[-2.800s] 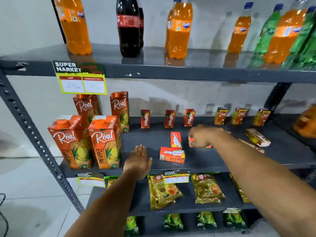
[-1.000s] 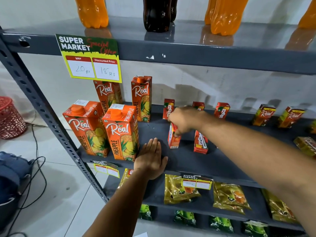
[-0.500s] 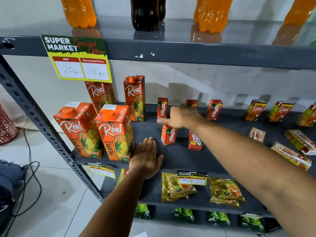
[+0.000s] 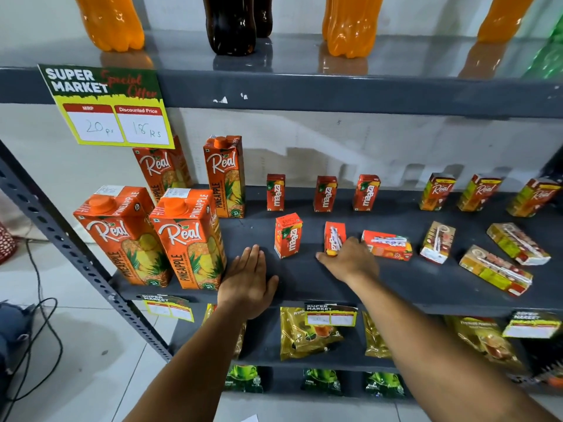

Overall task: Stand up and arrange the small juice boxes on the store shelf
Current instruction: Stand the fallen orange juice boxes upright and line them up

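Observation:
Three small red Maaza boxes (image 4: 275,192) stand in the back row of the grey middle shelf (image 4: 304,278). In front of them one Maaza box (image 4: 288,239) stands facing me. A second Maaza box (image 4: 334,236) stands straw side out, and my right hand (image 4: 350,260) grips its base, thumb to the left. Just right of that hand a third Maaza box (image 4: 387,245) lies on its side. My left hand (image 4: 246,278) rests flat and empty on the shelf front. At the right, three small Real boxes (image 4: 436,191) stand at the back, and three more Real boxes (image 4: 495,269) lie toppled.
Tall Real pineapple cartons (image 4: 185,242) stand close to the left of my left hand. Soda bottles (image 4: 350,22) line the upper shelf, with a price sign (image 4: 106,108) hanging from its edge. Gold snack pouches (image 4: 307,333) fill the shelf below. A slanted steel post (image 4: 61,239) borders the left.
The front-left Maaza box was stood up and let go. My right hand dropped from above the boxes down to the second front box. My left hand has stayed flat on the shelf.

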